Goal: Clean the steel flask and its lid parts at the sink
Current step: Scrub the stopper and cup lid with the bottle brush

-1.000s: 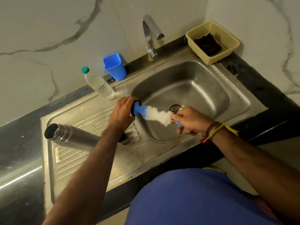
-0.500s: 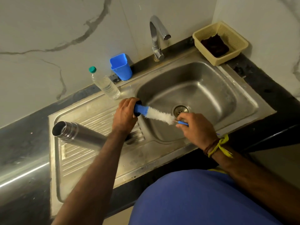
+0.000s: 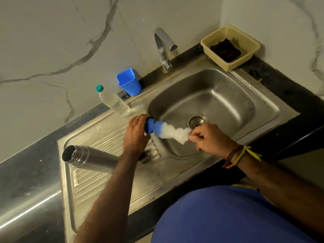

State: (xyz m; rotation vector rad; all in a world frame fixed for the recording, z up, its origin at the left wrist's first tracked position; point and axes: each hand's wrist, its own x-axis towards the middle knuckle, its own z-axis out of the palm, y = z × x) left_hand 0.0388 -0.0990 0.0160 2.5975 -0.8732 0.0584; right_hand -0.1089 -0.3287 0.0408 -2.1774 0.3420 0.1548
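The steel flask (image 3: 93, 157) lies on its side on the drainboard (image 3: 98, 186), open mouth pointing left, partly hidden by my left forearm. My left hand (image 3: 135, 135) grips a blue lid part (image 3: 152, 127) over the left rim of the sink basin (image 3: 228, 102). A brush with white bristles (image 3: 175, 135) pokes into that lid part. My right hand (image 3: 209, 138) pinches the brush at its handle end, which my fingers hide.
A faucet (image 3: 164, 48) stands behind the basin, and the drain (image 3: 196, 121) lies just beyond my right hand. A blue cup (image 3: 130, 83) and a clear water bottle (image 3: 114, 101) stand by the wall. A beige basket (image 3: 245, 41) holding a dark cloth sits at the back right.
My right hand has worked the brush back and forth against the lid part, and the blue handle tip seen earlier is now covered. The flask has not moved.
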